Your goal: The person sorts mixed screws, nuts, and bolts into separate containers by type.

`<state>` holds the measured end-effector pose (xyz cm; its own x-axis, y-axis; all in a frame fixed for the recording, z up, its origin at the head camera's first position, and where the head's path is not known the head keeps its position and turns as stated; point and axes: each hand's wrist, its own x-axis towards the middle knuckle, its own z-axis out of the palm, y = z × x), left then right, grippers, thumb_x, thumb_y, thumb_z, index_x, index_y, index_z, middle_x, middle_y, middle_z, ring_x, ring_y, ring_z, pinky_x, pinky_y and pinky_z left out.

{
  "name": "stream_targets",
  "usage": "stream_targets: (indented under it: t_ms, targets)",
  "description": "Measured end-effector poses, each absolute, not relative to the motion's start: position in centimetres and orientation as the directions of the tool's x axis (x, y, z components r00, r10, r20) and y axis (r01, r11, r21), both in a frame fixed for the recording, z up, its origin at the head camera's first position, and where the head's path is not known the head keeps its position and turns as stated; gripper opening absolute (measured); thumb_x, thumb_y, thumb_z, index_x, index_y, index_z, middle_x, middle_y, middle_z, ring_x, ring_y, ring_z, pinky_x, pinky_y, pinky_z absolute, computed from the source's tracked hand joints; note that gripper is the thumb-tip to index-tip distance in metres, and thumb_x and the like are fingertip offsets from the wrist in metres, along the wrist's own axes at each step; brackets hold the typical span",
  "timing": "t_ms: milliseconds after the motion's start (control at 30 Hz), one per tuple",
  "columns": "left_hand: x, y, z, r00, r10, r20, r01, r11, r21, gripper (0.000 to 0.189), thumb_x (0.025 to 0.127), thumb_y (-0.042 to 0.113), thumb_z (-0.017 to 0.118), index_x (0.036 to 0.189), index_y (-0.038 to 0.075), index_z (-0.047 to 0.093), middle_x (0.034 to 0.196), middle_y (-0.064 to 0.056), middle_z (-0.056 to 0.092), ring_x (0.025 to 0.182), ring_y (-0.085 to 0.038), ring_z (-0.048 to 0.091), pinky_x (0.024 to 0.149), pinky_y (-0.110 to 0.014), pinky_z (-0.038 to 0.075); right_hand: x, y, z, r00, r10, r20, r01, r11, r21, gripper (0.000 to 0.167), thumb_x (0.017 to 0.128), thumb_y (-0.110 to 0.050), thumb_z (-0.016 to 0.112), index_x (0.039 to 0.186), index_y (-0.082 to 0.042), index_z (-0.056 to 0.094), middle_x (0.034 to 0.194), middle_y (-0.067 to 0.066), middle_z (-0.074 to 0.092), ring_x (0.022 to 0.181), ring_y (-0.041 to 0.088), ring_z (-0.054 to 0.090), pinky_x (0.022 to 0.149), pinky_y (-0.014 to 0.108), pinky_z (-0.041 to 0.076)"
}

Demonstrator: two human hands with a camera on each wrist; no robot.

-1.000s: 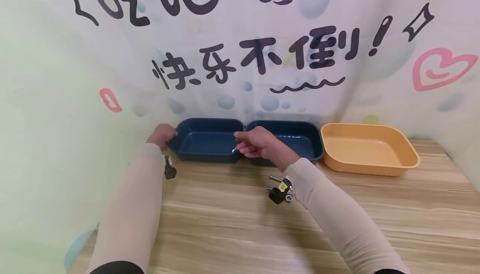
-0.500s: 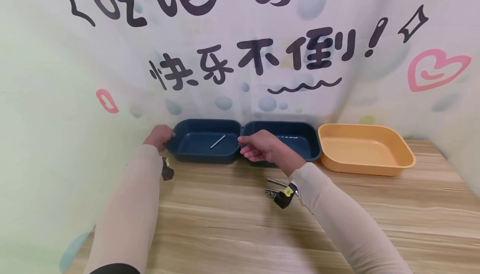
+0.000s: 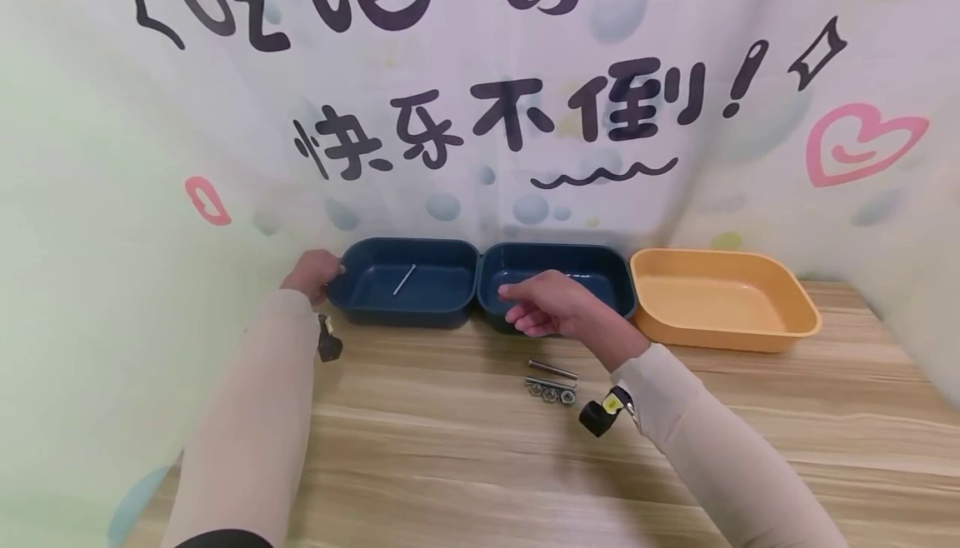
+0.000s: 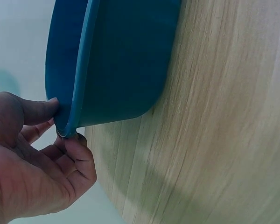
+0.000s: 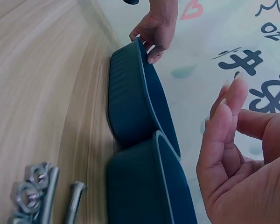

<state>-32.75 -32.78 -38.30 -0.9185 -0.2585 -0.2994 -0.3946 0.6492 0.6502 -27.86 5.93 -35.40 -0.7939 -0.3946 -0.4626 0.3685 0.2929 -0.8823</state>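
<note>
On the far backdrop [image 3: 450, 57], we read the black line "快乐不倒!" [image 3: 513, 119]. The upper line [image 3: 393, 17], cut off, starts "吃饱" at left. The yellow label [image 3: 612, 404] on the right wrist device [image 3: 597, 419] we find illegible.

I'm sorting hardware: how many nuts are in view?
3, in a row on the table: left nut, middle nut, right nut. The right hand hides part of the middle tray; more may lie there.

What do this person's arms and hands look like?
The left hand and right hand are gloveless. Long, plain beige sleeves reach both wrists. Each wrist carries a small black device; the right one bears a yellow label. Something black edges the left sleeve at the head view's bottom.
</note>
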Motion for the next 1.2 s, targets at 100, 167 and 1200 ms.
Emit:
stream_targets:
  t_ms: [100,167,1200]
  targets:
    - [-32.7,-33.0,-38.3,-0.926,-0.245,-0.286,-0.375,0.665,0.645,0.015,0.098,0.009,0.044,0.088,-0.002,0.047,0.086,-0.013,0.045,0.069,-0.022,0.046,0.05,-0.028,0.042,-27.5,6.8,-35.8,-0.788,-0.407,-0.463,0.366,0.295,-0.883,0.042,0.095,-0.031,0.063,0.124,-0.001,0.061,0.071,0.004,0.067,0.053,0.01,0.061,0.058,0.022,0.054]
    - [-32.7,-33.1,-38.3,-0.924,-0.247,-0.291,-0.38,0.664,0.644,0.016,0.098,0.009,0.043,0.092,-0.004,0.049,0.09,-0.015,0.047,0.074,-0.025,0.047,0.052,-0.028,0.043,-27.3,7.2,-36.1,-0.784,-0.409,-0.468,0.372,0.294,-0.88,0.043,0.095,-0.032,0.063,0.124,0.0,0.061,0.071,0.003,0.067,0.054,0.01,0.061,0.058,0.022,0.054]
    - [-33.0,-33.5,-38.9,-0.912,-0.249,-0.327,-0.41,0.618,0.671,0.018,0.1,0.011,0.04,0.107,-0.004,0.047,0.106,-0.02,0.045,0.088,-0.03,0.046,0.059,-0.031,0.045,-25.5,13.2,-41.9,-0.778,-0.327,-0.536,0.457,0.29,-0.841,0.04,0.098,-0.02,0.057,0.128,0.006,0.052,0.071,0.001,0.065,0.054,0.007,0.059,0.058,0.022,0.054]
